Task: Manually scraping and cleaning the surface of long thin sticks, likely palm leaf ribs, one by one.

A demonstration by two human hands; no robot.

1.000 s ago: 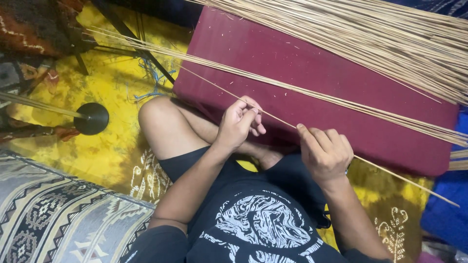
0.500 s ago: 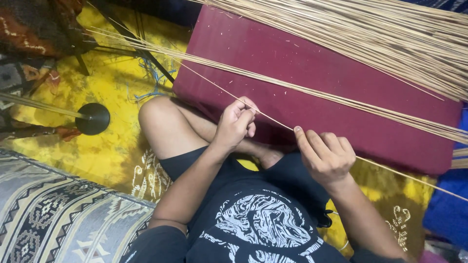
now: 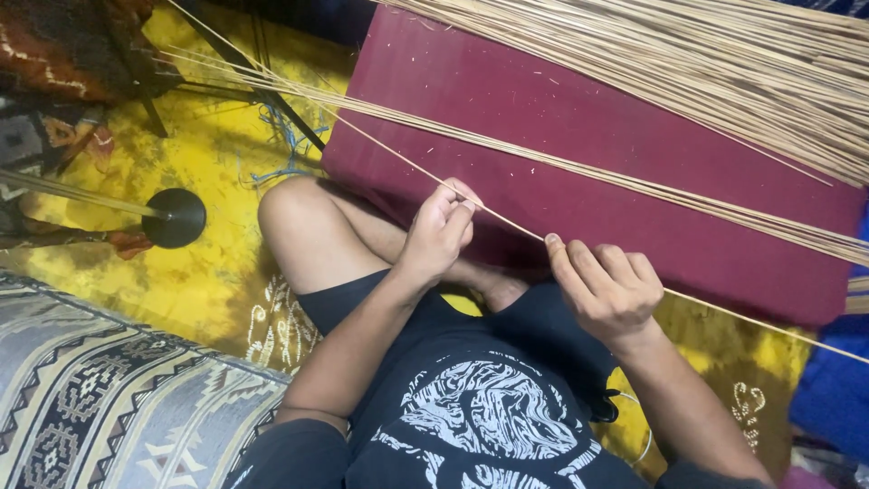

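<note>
A single thin pale reed strip (image 3: 507,223) runs diagonally across my lap from upper left to lower right. My left hand (image 3: 439,231) pinches it between thumb and fingertips above my bent knee. My right hand (image 3: 608,292) grips the same strip further down, fingers curled around it. Behind my hands lies a maroon cushion (image 3: 579,118). A thin band of reed strips (image 3: 507,149) crosses the cushion, and a thick bundle of reeds (image 3: 724,63) lies along its far edge.
I sit on a yellow patterned cloth (image 3: 208,263). A black round stand base (image 3: 174,217) with a rod is at the left. A grey patterned mattress (image 3: 100,407) lies at lower left. Blue fabric (image 3: 837,389) is at the right edge.
My right hand has slid slightly down and right along the strip. The left hand keeps its pinch in nearly the same place.
</note>
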